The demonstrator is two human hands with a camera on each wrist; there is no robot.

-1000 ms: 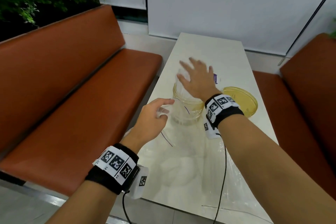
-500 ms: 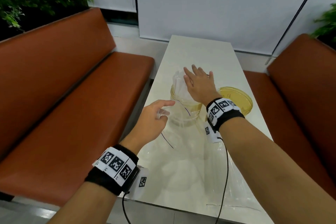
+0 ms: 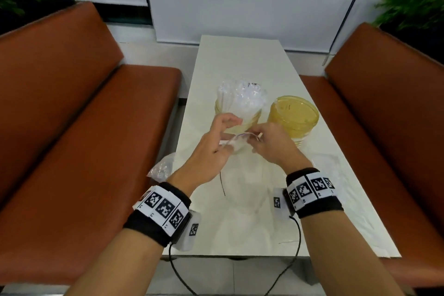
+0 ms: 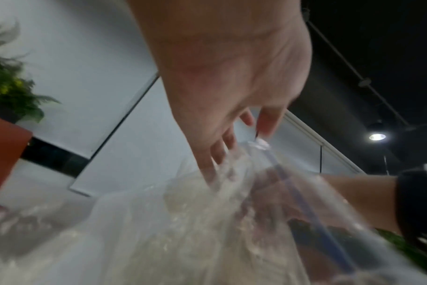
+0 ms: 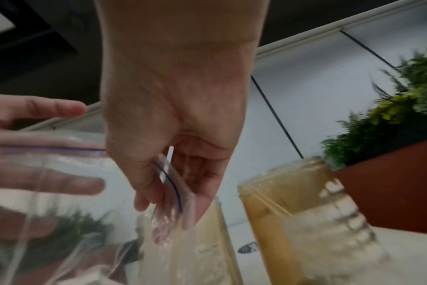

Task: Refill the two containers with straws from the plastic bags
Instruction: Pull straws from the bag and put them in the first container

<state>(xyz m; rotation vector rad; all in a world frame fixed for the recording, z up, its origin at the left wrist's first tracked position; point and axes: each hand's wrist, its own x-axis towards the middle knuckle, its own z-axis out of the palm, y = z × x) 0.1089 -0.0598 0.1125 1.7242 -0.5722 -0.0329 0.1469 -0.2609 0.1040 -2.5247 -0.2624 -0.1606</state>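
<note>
Two yellow-tinted clear containers stand mid-table. The left container (image 3: pixel 230 125) is packed with clear wrapped straws (image 3: pixel 240 96). The right container (image 3: pixel 294 115) (image 5: pixel 293 212) looks nearly empty from above. In front of them both hands hold up the mouth of a clear zip bag (image 3: pixel 242 182) (image 4: pixel 183 221) (image 5: pixel 49 173). My left hand (image 3: pixel 231 132) (image 4: pixel 241 138) pinches one side of the rim, its fingers reaching into the bag. At the other side my right hand (image 3: pixel 254 138) (image 5: pixel 166 202) pinches the blue-lined zip strip. What the bag holds cannot be made out.
The narrow white table (image 3: pixel 240 60) runs between two orange benches (image 3: pixel 84 127) (image 3: pixel 384 103). Another flat clear bag (image 3: pixel 336 175) lies at the table's right. A crumpled one (image 3: pixel 161 168) hangs over its left edge. Wrist-camera cables dangle over the near edge.
My right hand has come off the straws in the left container and back to the bag's mouth, where it now pinches the zip strip. My left hand has kept hold of the bag.
</note>
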